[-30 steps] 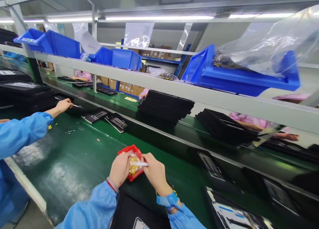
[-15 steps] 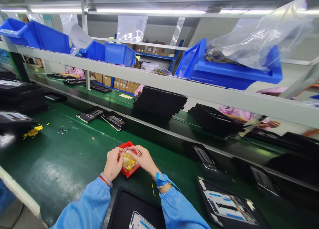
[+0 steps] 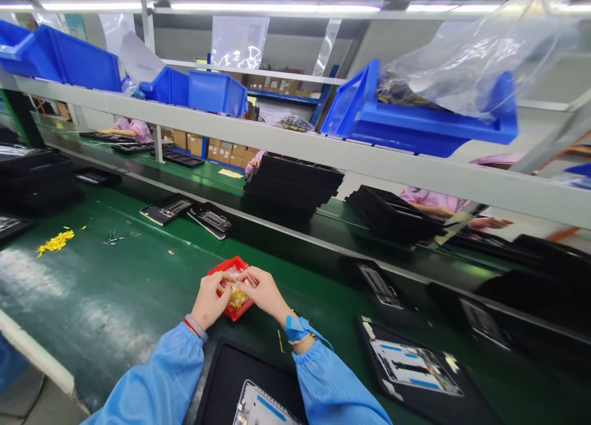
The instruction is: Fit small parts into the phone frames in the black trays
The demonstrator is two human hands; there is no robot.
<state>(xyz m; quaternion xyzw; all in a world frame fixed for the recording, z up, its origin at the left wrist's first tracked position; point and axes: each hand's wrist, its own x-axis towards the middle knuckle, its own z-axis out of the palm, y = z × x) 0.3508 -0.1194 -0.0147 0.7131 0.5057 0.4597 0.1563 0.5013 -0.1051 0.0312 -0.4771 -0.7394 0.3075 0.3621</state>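
Both hands meet over a small red bin (image 3: 235, 316) that holds yellow bits and clear, shiny plastic pieces (image 3: 237, 297). My left hand (image 3: 211, 300) is closed at the bin's left side, its thumb and fingertips pinched together. From the right, my right hand (image 3: 264, 292) reaches in with its fingers also pinched, near the left fingertips. Whatever lies between the fingers is too small to make out. A thin pale stick-like thing shows by the right fingers. Below my wrists lies a black tray (image 3: 221, 376) with a silver device panel (image 3: 261, 406) in it.
More device panels in black trays (image 3: 410, 366) stand at right. Yellow scraps (image 3: 55, 242) and small dark bits (image 3: 113, 238) lie on the green bench at left. Blue bins (image 3: 415, 120) sit on the shelf rail above. People in pink work across the line.
The view has tilted slightly, so most things sit a little higher. At left, a dark tray has slid away leftward, uncovering the yellow scraps. My hands stay pinched over the red bin.
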